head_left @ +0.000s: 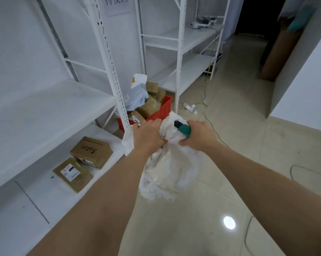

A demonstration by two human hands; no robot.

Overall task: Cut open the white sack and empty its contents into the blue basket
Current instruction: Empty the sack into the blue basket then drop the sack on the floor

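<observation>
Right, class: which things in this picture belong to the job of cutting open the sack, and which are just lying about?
Part of the job:
white sack, gripped at its neck by the left hand
green cutter, held in the right hand against the sack

Just lying about:
red crate of parcels
two cardboard boxes on the low shelf
power strip on the floor

No blue basket is in view.

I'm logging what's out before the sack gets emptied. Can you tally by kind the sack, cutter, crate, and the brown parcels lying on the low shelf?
White sack: 1
Green cutter: 1
Red crate: 1
Brown parcels on the low shelf: 2
Total: 5
</observation>
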